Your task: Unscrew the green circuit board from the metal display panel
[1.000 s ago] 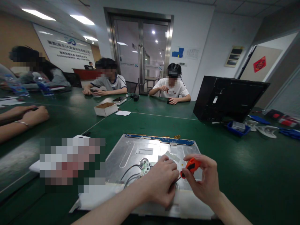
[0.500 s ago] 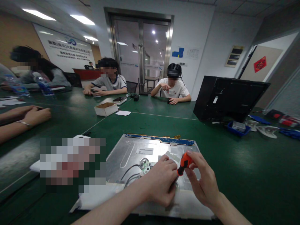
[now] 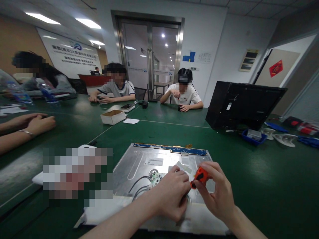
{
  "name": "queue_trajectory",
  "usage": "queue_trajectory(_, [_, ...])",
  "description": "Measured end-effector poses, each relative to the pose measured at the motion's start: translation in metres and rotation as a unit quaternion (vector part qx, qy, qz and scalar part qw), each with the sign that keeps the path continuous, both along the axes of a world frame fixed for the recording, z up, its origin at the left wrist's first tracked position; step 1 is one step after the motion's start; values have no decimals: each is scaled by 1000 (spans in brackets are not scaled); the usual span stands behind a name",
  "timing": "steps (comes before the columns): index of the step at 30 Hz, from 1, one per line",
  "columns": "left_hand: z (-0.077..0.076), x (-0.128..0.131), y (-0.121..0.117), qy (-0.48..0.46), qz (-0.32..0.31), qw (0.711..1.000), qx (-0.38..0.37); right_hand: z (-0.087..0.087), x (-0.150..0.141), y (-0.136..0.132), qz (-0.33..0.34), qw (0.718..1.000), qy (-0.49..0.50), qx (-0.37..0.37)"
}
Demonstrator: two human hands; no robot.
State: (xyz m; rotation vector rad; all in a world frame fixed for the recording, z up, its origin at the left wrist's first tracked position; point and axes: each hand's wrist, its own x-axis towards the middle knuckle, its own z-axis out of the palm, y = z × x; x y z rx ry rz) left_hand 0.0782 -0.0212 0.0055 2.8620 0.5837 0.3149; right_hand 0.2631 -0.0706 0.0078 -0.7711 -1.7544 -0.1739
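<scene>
Screwdriver (image 3: 201,176): orange-black handle above the near right part of the panel (image 3: 139,159), tilted. Right hand (image 3: 219,192): thumb and fingers pinched on the handle, which lies at their tips, left of the palm. Left hand (image 3: 171,192): over the panel's near middle, fingers curled just beside the handle's lower end; what they grip is hidden, cannot tell. Board (image 3: 156,179) and dark cables (image 3: 136,181) on the panel, left of the left hand. Blue strip (image 3: 159,147) along the panel's far edge. Beyond the panel: open box (image 3: 113,120) to the left, monitor (image 3: 244,104) to the right.
</scene>
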Motion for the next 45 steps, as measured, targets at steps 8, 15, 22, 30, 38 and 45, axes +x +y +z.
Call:
queue_trajectory(8, [3, 1, -1, 17, 4, 1000, 20, -1, 1, -3, -2, 999, -15, -30])
queue_trajectory(15, [-2, 0, -1, 2, 3, 1000, 0, -7, 1, -1, -17, 999, 28, -18])
queue_trajectory(22, [0, 0, 0, -3, -1, 1000, 0, 5, 0, 0, -8, 1000, -7, 7])
queue_trajectory(30, [2, 0, 1, 13, -6, 1000, 2, -1, 3, -2, 18, 999, -5, -29])
queue_trajectory(38, [-4, 0, 2, 7, -5, 1000, -8, -12, 4, 1, 28, 997, 63, -22])
queue_trajectory(45, [-1, 0, 1, 12, -2, 1000, -2, -7, 2, 1, 31, 999, 39, -21])
